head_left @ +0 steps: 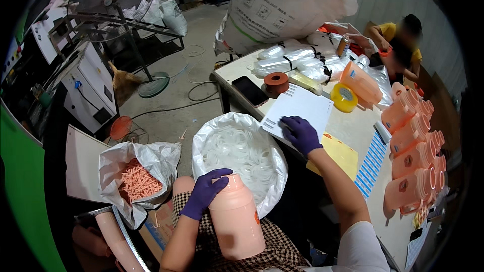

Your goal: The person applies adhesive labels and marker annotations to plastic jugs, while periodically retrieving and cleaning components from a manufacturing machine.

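My left hand, in a purple glove, grips a pink plastic bottle around its neck. The bottle stands over my lap, leaning slightly, with a small orange-red mark at its right side. At the table's near edge my right hand, also gloved in purple, is over a white sheet of stickers. Its fingers are bent, with the tips at the sheet's left part; whatever is between them is too small to tell. Beneath that sheet's near corner lies a yellow sheet.
A white sack of clear rings stands before me, left of it a sack of pink sticks. The table carries a phone, yellow tape roll, blue sticker strip and several pink bottles. A person sits beyond it.
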`<state>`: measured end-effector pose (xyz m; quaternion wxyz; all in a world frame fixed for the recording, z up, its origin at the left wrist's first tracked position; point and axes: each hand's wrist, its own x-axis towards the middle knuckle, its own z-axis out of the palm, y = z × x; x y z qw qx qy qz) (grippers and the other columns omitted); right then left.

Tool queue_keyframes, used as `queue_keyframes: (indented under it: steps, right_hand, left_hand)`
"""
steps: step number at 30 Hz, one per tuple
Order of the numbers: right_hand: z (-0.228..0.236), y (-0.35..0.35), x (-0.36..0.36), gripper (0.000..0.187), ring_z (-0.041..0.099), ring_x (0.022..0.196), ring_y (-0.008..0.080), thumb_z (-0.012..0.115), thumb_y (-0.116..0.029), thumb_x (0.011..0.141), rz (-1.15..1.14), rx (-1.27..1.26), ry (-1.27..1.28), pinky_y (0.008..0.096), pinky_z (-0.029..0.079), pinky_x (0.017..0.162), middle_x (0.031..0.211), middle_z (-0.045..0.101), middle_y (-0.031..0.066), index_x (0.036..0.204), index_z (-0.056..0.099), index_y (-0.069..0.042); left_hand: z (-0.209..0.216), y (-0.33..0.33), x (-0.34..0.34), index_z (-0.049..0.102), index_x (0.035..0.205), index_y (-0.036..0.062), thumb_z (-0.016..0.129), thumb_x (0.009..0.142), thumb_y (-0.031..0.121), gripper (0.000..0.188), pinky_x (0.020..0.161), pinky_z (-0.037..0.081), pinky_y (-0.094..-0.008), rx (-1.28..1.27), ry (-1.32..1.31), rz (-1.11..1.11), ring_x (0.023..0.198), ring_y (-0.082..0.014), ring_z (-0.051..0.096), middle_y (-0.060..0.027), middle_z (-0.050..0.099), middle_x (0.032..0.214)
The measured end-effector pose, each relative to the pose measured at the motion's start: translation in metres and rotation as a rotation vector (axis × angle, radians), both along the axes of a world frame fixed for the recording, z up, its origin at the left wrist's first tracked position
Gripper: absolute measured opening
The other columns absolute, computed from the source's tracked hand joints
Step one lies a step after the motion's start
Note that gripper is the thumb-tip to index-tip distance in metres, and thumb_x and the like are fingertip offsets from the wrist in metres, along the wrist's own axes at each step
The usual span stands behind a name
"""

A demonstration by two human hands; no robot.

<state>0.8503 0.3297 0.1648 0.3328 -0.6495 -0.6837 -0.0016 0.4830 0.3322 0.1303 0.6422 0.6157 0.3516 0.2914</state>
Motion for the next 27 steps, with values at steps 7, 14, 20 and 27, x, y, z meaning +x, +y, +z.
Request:
queue_keyframes:
  steps: [7,14,20,27]
  right_hand:
    - [0.018,-0.017,0.031,0.027,0.067,0.087,0.0298,0.066,-0.022,0.092,-0.014,-0.168,-0.002,0.0381,0.054,0.078,0.1,0.067,0.0119,0.117,0.071,-0.014]
    - [0.008,-0.022,-0.021,0.024,0.066,0.084,0.0296,0.064,-0.032,0.093,-0.103,-0.16,0.082,0.0397,0.053,0.074,0.094,0.065,0.0105,0.107,0.075,-0.016]
    - [0.008,-0.018,-0.03,0.022,0.065,0.083,0.0294,0.063,-0.033,0.094,-0.199,-0.237,0.006,0.0411,0.052,0.07,0.094,0.064,0.0102,0.105,0.076,-0.02]
    - [-0.002,-0.014,-0.046,0.031,0.062,0.09,0.0368,0.054,-0.034,0.097,-0.277,-0.224,-0.253,0.0481,0.054,0.077,0.105,0.062,0.0161,0.125,0.067,-0.027]
  left_hand:
    - [0.009,-0.009,-0.032,0.066,0.122,-0.005,0.061,0.098,0.017,0.033,0.095,0.049,-0.0304,0.067,-0.078,0.232,0.101,-0.0147,0.063,-0.0089,0.07,0.113]
    - [0.006,-0.002,-0.006,0.069,0.116,-0.0042,0.069,0.093,0.011,0.028,0.092,0.051,-0.0282,0.115,0.071,0.18,0.099,-0.0135,0.064,-0.0075,0.072,0.109]
    - [0.004,-0.001,0.01,0.071,0.107,-0.0056,0.072,0.091,0.016,0.027,0.088,0.052,-0.0301,0.138,0.207,0.2,0.096,-0.0162,0.066,-0.0121,0.074,0.103]
    - [0.007,-0.01,0.032,0.064,0.119,-0.0055,0.073,0.091,0.025,0.042,0.096,0.048,-0.0338,0.416,0.354,0.233,0.107,-0.0233,0.063,-0.0187,0.066,0.116]
